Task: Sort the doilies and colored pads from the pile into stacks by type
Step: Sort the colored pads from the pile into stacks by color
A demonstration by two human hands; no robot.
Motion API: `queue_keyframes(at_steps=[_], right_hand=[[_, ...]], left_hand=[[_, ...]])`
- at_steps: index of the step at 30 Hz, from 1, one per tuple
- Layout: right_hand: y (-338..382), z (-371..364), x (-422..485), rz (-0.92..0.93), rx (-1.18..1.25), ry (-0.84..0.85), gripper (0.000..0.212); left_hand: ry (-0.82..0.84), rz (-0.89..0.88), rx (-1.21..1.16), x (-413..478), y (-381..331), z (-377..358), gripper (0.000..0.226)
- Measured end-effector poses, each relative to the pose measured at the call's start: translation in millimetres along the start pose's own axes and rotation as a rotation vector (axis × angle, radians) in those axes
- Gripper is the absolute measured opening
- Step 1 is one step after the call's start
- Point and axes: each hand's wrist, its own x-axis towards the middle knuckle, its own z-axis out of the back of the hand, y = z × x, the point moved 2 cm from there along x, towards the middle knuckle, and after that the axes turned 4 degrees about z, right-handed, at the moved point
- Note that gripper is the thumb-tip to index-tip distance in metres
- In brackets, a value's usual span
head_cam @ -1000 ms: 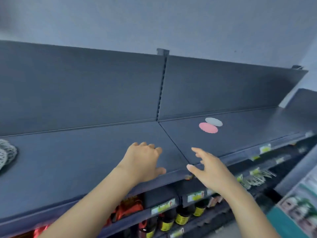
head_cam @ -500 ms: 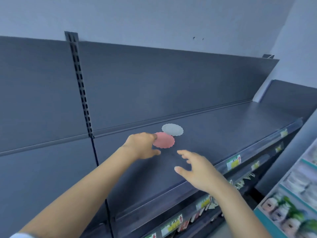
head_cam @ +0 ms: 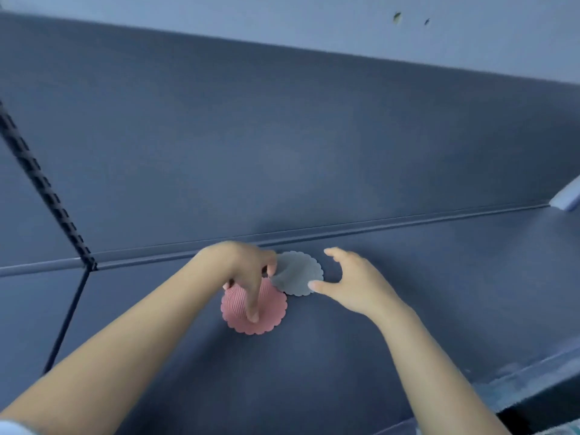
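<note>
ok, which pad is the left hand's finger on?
The pink scalloped pad, nearer the camera: the left hand presses a finger on it. The grey pad lies behind, by the right hand.

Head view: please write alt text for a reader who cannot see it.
The left hand presses one digit on a pink scalloped pad, and the open right hand touches the edge of a gray scalloped pad beside it, both on a dark gray shelf.
</note>
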Motion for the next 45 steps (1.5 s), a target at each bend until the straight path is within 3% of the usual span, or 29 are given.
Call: queue_keyframes(at_steps=[4, 7, 10, 12, 14, 16, 19, 21, 25, 29, 31, 34, 39, 45], right_hand=[[4.3, -11.8, 46.8, 0.144, 0.120, 0.087, 0.089], [5.4, -26.1, 66.1, 0.238, 0.125, 0.109, 0.069], [-1.9, -36.8, 70.7, 0.295, 0.159, 0.021, 0.051], [-3.9, -39.3, 71.7, 0.304, 0.205, 0.009, 0.049], [-1.6, -40.3, 72.4, 0.282, 0.237, 0.053, 0.055], [4.7, -38.9, 69.0, 0.243, 0.337, 0.107, 0.050], [24.0, -32.1, 53.3, 0.284, 0.564, 0.261, 0.018], [49.4, -26.0, 28.9, 0.289, 0.795, 0.408, 0.009], [119.3, -41.9, -34.8, 0.272, 1.038, 0.629, 0.011], [203.1, -95.5, -106.7, 0.346, 1.072, 0.772, 0.019], [246.4, -123.1, -143.5, 0.353, 1.099, 0.827, 0.023], [310.2, -162.2, -195.8, 0.361, 1.135, 0.903, 0.027], [395.8, -214.1, -251.9, 0.356, 1.146, 1.003, 0.027], [487.1, -272.5, -256.2, 0.311, 1.211, 0.968, 0.035]], left_hand=[[-0.093, 0.109, -0.122, -12.8, -0.5, -5.5, 0.083], [-0.204, 0.272, -0.322, -27.4, 3.5, -16.6, 0.078], [-0.327, 0.459, -0.517, -44.9, 4.1, -34.5, 0.078], [-0.434, 0.539, -0.625, -57.1, 0.5, -49.1, 0.076], [-0.572, 0.529, -0.710, -68.5, -7.5, -67.1, 0.054], [-0.700, 0.501, -0.667, -84.2, -17.7, -86.7, 0.035], [-0.911, 0.525, -0.602, -119.7, -22.3, -110.2, 0.028], [-1.085, 0.566, -0.673, -153.7, -12.5, -123.0, 0.024], [-1.436, 0.610, -0.945, -241.8, 20.9, -152.9, 0.015], [-1.711, 0.652, -1.302, -338.9, 62.5, -201.6, 0.037], [-1.777, 0.617, -1.511, -387.6, 88.2, -232.7, 0.050], [-1.831, 0.659, -1.590, -458.1, 128.4, -279.1, 0.057], [-1.889, 0.697, -1.695, -537.7, 188.6, -334.3, 0.055], [-1.918, 0.771, -1.769, -571.5, 281.4, -365.1, 0.048]])
